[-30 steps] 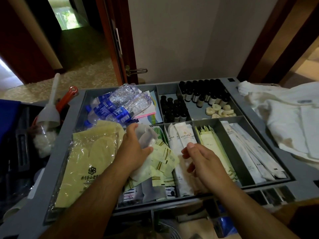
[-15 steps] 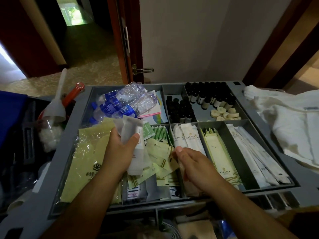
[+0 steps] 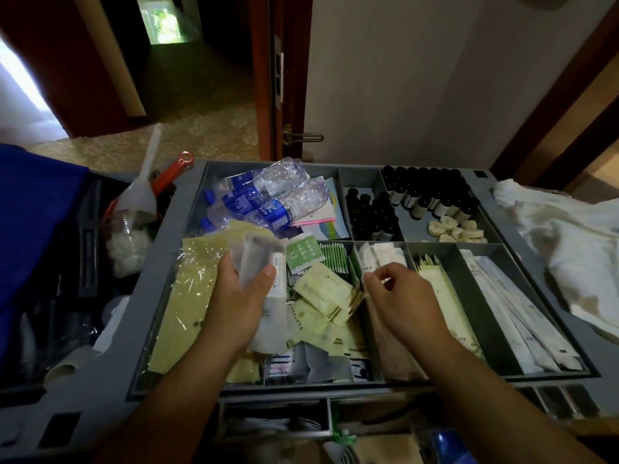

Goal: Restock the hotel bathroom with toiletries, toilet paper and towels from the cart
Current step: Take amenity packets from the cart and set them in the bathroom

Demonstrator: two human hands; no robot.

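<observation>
While the grey cart tray (image 3: 360,179) sits packed with toiletries, the left hand (image 3: 234,296) grips a bundle of clear sachets (image 3: 254,259), thumb pressed across their front, fingers curled behind; the right hand (image 3: 398,296) hovers, fingers curled at the white packets (image 3: 385,254), whether pinching one I cannot tell

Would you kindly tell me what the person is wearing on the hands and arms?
Nothing visible: the left hand and right hand are ungloved, with no rings or watch seen, and both forearms are bare to the frame's edge, no sleeves.
</observation>
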